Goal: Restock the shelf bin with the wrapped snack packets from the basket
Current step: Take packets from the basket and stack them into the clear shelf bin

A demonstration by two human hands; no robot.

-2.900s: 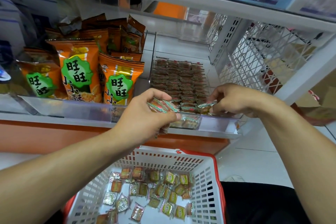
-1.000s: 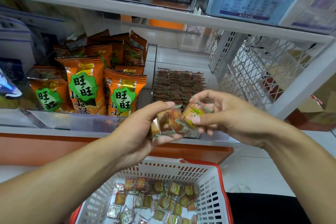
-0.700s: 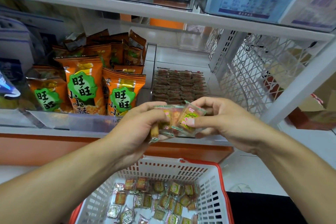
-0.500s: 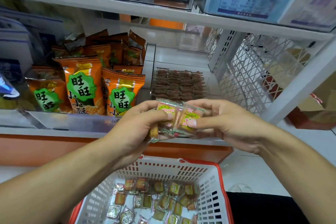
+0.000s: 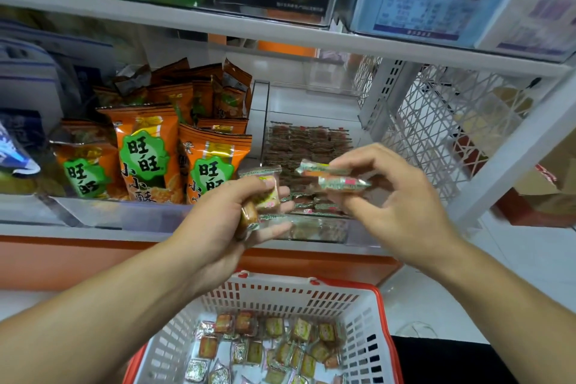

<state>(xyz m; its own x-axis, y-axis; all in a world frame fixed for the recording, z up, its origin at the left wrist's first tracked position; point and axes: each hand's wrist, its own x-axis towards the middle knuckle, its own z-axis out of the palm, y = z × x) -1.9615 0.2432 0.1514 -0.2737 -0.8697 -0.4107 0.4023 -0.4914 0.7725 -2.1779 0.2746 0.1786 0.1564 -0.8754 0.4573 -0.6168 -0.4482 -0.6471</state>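
Head view: your left hand [image 5: 237,221] is curled round a small stack of wrapped snack packets [image 5: 265,193] — thumb on top, fingers beneath, a pink-and-green packet uppermost and an orange one at the heel of the palm. Your right hand [image 5: 396,196] pinches two packets [image 5: 333,176] edge-on between thumb and fingertips, the other fingers loosely bent. Both hands hang in front of the shelf's front edge, just above the clear shelf bin [image 5: 311,227], which sits at the right end of the shelf beside the white lattice side panel [image 5: 452,134]. The bin already carries rows of packets standing on edge, filling its rear and thinning toward its front wall. To the bin's left stand the orange snack bags [image 5: 146,156] with green labels, behind a clear front lip.

Below, the white basket [image 5: 367,337] with its red rim sits under the shelf edge; loose packets [image 5: 274,343] lie scattered over its floor, mostly toward the far wall.

Against half a second ago: the hands were then touching, both pressed on one shared stack held flat toward you. Now they are apart — the right has come away with its pair and turned them edge-on, higher and further right, while the left keeps the remainder. The basket's contents look unchanged.
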